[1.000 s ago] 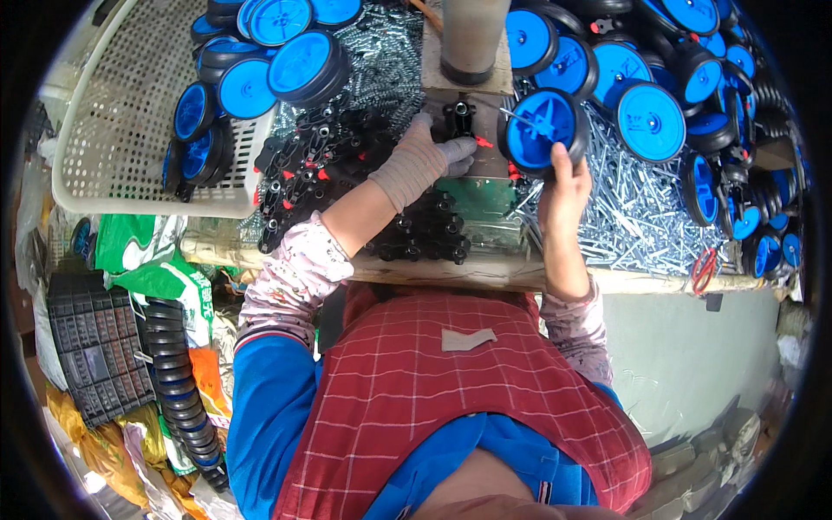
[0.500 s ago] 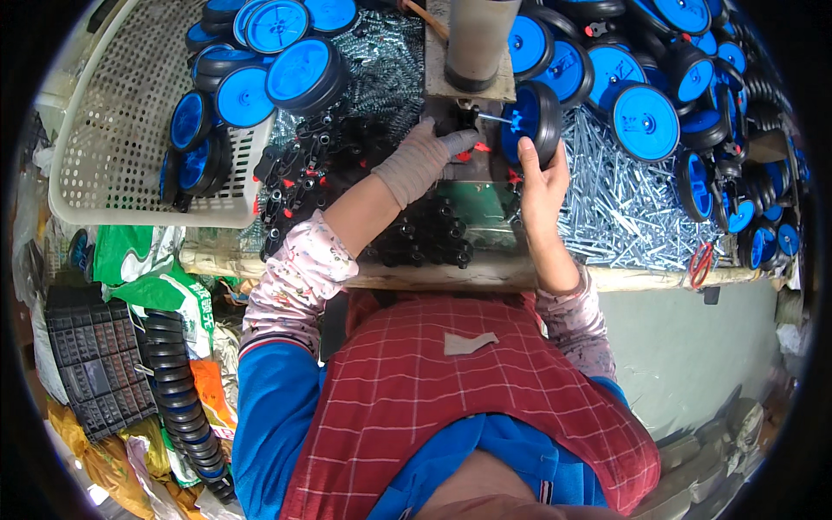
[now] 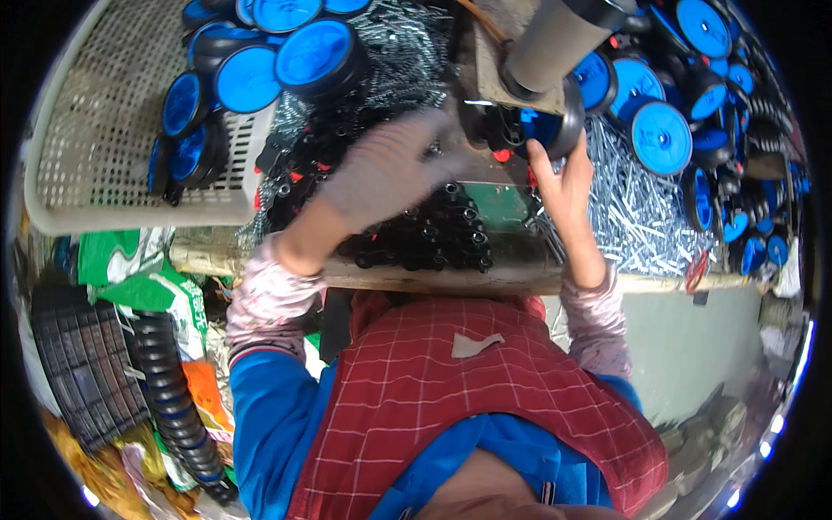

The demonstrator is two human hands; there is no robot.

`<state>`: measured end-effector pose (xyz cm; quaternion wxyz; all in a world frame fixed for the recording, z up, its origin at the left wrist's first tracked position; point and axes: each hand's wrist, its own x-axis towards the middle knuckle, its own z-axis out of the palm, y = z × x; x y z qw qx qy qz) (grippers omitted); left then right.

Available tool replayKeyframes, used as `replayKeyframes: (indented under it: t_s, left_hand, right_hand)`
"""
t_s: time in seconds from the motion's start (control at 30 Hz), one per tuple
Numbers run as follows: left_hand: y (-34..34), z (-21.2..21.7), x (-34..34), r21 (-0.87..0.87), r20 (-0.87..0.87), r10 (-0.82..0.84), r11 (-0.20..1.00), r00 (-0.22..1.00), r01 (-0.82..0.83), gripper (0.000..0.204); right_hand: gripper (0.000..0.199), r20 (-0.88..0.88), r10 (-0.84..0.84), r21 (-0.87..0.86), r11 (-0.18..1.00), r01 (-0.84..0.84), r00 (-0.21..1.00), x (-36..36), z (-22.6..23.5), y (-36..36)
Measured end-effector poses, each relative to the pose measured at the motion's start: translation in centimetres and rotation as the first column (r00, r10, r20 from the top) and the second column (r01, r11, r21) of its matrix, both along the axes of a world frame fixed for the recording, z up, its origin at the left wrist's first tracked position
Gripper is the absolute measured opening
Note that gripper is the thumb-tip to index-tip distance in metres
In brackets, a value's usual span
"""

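My right hand (image 3: 565, 184) is bare and grips the black tyre of a blue-hubbed wheel (image 3: 569, 120), thumb on the near side. The wheel stands on edge under a grey metal cylinder (image 3: 555, 50) fixed to a plate, with a black plastic part (image 3: 501, 128) at its hub side. My left hand (image 3: 386, 169), in a grey glove, hovers over a pile of black plastic fittings (image 3: 429, 232). Its fingers are smeared by motion. Whether it holds anything cannot be made out.
A white perforated basket (image 3: 139, 217) with blue wheels stands at the left. Long metal pins (image 3: 637, 217) lie in a heap on the right, below more wheels (image 3: 660, 139). Small screws (image 3: 403, 52) are piled at the back. Red-handled scissors (image 3: 696, 270) rest near the front edge.
My left hand has moved away from the wheel, left and toward me over the black fittings. The wheel has moved in under the cylinder, and its metal pin no longer shows. The view has tilted.
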<state>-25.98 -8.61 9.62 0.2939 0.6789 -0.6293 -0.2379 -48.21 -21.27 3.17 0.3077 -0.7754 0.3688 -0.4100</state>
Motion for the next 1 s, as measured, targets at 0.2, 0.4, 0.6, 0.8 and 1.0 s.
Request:
replayKeyframes:
  t_s: [0.2, 0.4, 0.6, 0.8, 1.0]
  left_hand:
    - [-1.6, -2.4, 12.1, -0.294, 0.71, 0.378, 0.926, 0.595, -0.238, 0.042]
    - [-3.1, -4.3, 15.1, -0.191, 0.758, 0.29, 0.955, 0.584, -0.226, 0.039]
    - [-1.7, -1.6, 14.9, -0.427, 0.617, 0.513, 0.855, 0.597, -0.293, 0.037]
    - [2.0, 1.5, 4.8, -0.63, 0.267, 0.505, 0.736, 0.821, -0.248, 0.031]
    - [4.6, -3.8, -4.1, -0.07, -0.64, 0.249, 0.923, 0.727, -0.378, 0.052]
  right_hand:
    - [0.06, 0.036, 0.036, -0.046, 0.998, -0.034, 0.999, 0.2, -0.3, -1.0]
    - [0.063, -0.065, -0.015, -0.271, 0.963, -0.003, 0.998, -0.2, -1.5, -2.1]
    - [0.037, 0.139, 0.062, 0.288, 0.952, -0.101, 0.988, -8.8, 5.1, -17.1]
    - [0.035, -0.226, 0.193, -0.003, 0.98, -0.199, 0.955, -10.9, 7.4, -13.2]
    - [0.03, -0.83, -0.139, -0.136, 0.99, 0.046, 0.54, -13.4, -0.8, -7.5]
